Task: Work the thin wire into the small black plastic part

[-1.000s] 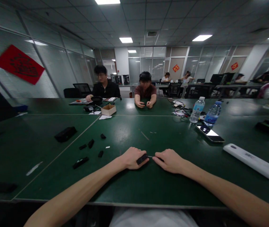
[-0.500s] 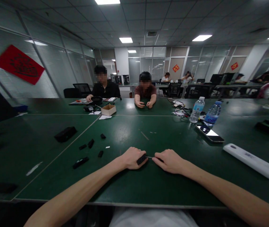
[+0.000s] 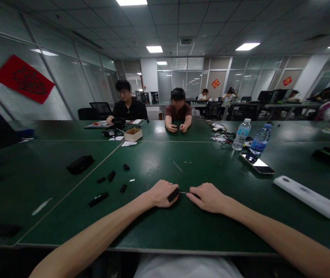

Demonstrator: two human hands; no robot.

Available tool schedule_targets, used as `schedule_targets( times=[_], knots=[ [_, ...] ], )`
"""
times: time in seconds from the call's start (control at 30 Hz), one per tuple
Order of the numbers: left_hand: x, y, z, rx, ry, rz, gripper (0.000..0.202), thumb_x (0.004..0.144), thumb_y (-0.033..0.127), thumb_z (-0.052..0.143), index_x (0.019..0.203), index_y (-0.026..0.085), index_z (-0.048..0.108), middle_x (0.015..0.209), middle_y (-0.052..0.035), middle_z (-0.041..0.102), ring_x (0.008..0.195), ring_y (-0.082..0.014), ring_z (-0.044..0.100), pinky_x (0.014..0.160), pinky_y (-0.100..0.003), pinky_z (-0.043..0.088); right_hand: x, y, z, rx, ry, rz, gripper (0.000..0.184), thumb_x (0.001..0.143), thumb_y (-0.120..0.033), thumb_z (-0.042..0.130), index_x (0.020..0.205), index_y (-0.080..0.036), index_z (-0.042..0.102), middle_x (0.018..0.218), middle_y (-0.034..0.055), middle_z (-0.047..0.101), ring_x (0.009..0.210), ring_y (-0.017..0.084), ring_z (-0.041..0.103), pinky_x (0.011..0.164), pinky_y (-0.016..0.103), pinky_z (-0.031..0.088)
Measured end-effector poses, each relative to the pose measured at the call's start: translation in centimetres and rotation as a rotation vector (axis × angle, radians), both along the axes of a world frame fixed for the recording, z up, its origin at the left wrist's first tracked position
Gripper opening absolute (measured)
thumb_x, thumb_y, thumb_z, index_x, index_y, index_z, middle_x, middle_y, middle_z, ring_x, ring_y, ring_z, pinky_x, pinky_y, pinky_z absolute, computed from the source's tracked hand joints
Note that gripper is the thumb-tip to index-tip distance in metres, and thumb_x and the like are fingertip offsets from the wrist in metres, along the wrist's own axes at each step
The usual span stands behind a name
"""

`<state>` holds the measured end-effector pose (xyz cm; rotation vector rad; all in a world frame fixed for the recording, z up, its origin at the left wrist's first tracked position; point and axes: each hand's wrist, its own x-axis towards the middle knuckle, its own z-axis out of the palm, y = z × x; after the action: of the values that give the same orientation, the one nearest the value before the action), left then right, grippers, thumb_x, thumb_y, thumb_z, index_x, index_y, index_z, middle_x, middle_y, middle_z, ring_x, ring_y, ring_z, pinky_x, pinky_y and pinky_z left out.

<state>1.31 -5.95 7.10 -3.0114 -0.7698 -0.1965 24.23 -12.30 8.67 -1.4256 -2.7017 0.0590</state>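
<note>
My left hand (image 3: 165, 193) rests low over the table, fingers closed round a small black plastic casing (image 3: 173, 195). Facing it from the right, my right hand (image 3: 207, 197) pinches what looks like a thin screwdriver (image 3: 183, 192). Its slim metal shaft bridges the gap between the hands and meets the casing's right side; the handle is hidden in my fingers. Left of my hands lie several small black parts, among them a short block (image 3: 123, 188), an angled piece (image 3: 111, 176) and a longer piece with a shiny top (image 3: 98, 199). A white scrap (image 3: 131, 180) lies near them.
On the green table (image 3: 153, 231), a phone (image 3: 257, 163), a white oblong device (image 3: 309, 197) and two water bottles (image 3: 242, 134) stand or lie to the right. A black box-like case (image 3: 80, 165) lies left; an open carton (image 3: 133, 134) is farther back. Two people sit opposite.
The black casing has turned slightly in my left hand. Both hands stay in nearly the same place, with the metal shaft still between them.
</note>
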Motion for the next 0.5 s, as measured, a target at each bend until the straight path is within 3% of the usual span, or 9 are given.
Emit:
schedule_targets(
  times=[0.5],
  knots=[
    [0.06, 0.00, 0.12, 0.002, 0.023, 0.002, 0.013, 0.086, 0.031, 0.049, 0.084, 0.020, 0.055, 0.074, -0.0054, 0.067, 0.065, -0.0202, 0.065, 0.060, -0.028, 0.048, -0.11, -0.07, 0.09, -0.011, 0.019, 0.001, 0.043, 0.101, -0.045, 0.030, 0.087, -0.019, 0.061, 0.073, 0.0030, 0.066, 0.063, 0.015, 0.059, 0.064, 0.025, 0.037]
  ],
)
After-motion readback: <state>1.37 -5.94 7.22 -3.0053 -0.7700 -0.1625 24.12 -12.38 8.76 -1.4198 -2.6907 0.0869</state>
